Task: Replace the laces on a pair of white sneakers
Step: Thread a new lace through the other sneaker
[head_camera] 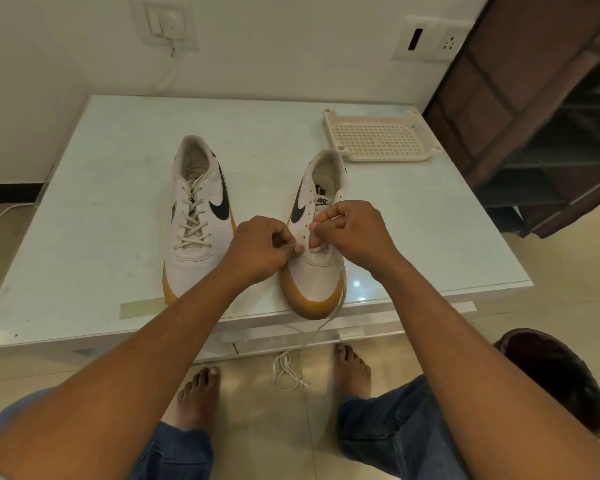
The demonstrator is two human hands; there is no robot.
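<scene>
While two sneakers (196,216) lie lengthwise on the surface (101,202), toes toward us, one loose lace (327,320) trails to the floor (250,382). Our left grip (264,249) and right grip (350,230) pinch it at the right sneaker (314,275).

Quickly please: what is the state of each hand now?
Left hand: closed, pinching the unlaced sneaker at its lowest eyelets.
Right hand: closed, pinching the white lace.

Unlaced sneaker (321,271): lower eyelets hidden under left hand (257,251) and right hand (354,233). Lace (316,330): upper run lost beneath the right hand, and whether either pinch holds a tip is too small to tell. Left of the unlaced sneaker, laced sneaker (193,216): toe masked by a forearm. Well to its right, dark shelf (534,133) cut off by the frame edge.
</scene>
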